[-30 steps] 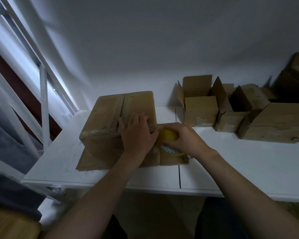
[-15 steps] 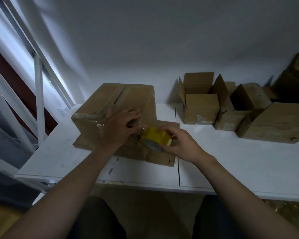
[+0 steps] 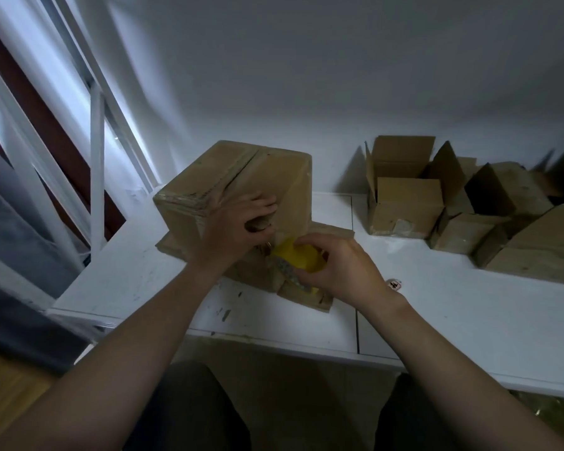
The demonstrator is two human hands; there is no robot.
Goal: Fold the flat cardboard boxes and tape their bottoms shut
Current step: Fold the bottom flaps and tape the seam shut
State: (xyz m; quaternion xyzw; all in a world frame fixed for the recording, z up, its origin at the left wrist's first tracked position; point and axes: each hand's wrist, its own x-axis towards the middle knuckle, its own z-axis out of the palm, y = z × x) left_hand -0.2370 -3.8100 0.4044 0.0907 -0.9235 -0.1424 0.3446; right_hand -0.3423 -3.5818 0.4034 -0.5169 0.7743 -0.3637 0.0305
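A folded brown cardboard box (image 3: 241,180) stands bottom-up on the white table (image 3: 469,307), tilted and turned, its bottom seam facing up. My left hand (image 3: 238,229) lies on its near side with fingers curled against the cardboard and a strip of clear tape. My right hand (image 3: 342,268) grips a yellow tape roll (image 3: 302,260) just below and right of the left hand. Under the box lies a stack of flat cardboard (image 3: 310,291).
Several folded open boxes (image 3: 404,203) stand at the back right of the table, with larger cardboard pieces (image 3: 541,249) beside them. A white window frame (image 3: 96,164) runs along the left. A small white sticker (image 3: 394,284) lies near my right wrist.
The box has been tipped up and rotated, its near side now higher. My left hand slid onto that side. The tape roll moved down and toward me, drawing tape over the edge.
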